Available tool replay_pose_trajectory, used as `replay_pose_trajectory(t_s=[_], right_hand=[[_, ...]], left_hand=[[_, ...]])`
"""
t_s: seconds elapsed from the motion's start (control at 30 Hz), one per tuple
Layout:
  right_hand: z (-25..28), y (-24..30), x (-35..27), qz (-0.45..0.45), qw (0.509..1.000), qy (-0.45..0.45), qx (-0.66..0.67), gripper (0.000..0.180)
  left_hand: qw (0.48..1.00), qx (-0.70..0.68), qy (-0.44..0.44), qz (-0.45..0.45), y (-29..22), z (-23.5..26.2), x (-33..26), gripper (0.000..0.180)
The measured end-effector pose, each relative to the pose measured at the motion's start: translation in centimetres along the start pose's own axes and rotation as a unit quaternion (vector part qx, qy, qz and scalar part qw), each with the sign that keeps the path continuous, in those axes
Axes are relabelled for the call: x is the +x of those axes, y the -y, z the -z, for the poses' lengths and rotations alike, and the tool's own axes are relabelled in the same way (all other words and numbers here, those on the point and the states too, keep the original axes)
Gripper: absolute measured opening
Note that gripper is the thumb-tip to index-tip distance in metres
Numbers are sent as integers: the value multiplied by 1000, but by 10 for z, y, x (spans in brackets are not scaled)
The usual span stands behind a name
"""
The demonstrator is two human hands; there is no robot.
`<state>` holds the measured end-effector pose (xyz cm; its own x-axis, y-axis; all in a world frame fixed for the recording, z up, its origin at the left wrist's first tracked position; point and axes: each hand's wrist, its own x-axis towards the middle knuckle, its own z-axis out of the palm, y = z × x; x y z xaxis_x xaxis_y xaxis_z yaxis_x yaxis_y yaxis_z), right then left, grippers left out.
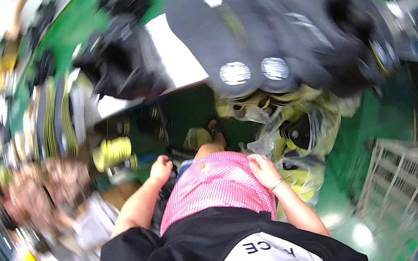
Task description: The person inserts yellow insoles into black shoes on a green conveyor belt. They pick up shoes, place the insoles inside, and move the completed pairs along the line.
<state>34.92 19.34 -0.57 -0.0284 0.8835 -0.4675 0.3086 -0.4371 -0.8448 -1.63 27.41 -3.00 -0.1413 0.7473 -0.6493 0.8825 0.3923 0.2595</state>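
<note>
My left hand (161, 169) is at the left side of the pink checked apron (207, 184), its fingers curled in. Whether anything is in that hand is hidden; something dark lies just past it. At the apron's right side, my right hand (264, 170) hangs with loosely bent fingers and nothing visible in it. Both hands are apart from the table (172, 47). Dark grey insoles (207, 41) with round white prints lie there in overlapping rows. To their left sits a heap of black shoe-like pieces (123, 59), blurred.
Clear plastic bags (325, 121) with yellow and black pieces stand below the table on the right. A white wire rack (407, 174) is at the lower right. Left are a yellow roll-like stack (112, 153), upright yellow-edged insoles (56, 118) and a brown patterned bundle (46, 190).
</note>
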Motion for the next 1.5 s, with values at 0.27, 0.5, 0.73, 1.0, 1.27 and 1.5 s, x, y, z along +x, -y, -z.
replay_pose_trajectory(t_s=[0.27, 0.5, 0.73, 1.0, 1.27, 1.5], right_hand=[[-25, 39, 59, 11, 962, 212, -174, 22], [-21, 26, 81, -53, 923, 263, -276, 22], [-40, 12, 133, -44, 883, 292, -364, 22], [-127, 6, 183, 29, 818, 375, -435, 36], [-360, -91, 277, 204, 732, 499, -416, 78], [-494, -152, 295, 187, 599, 609, -486, 60]], left_hand=[[928, -240, 36, 282, 121, -77, -90, 38], [855, -396, 1, 335, 133, -133, -115, 36], [742, -532, -20, 408, 105, -166, -156, 34], [519, -684, -55, 509, 88, -250, -152, 36], [446, -774, -166, 418, 103, -300, 18, 73], [388, -782, -260, 413, 112, -375, 99, 103]])
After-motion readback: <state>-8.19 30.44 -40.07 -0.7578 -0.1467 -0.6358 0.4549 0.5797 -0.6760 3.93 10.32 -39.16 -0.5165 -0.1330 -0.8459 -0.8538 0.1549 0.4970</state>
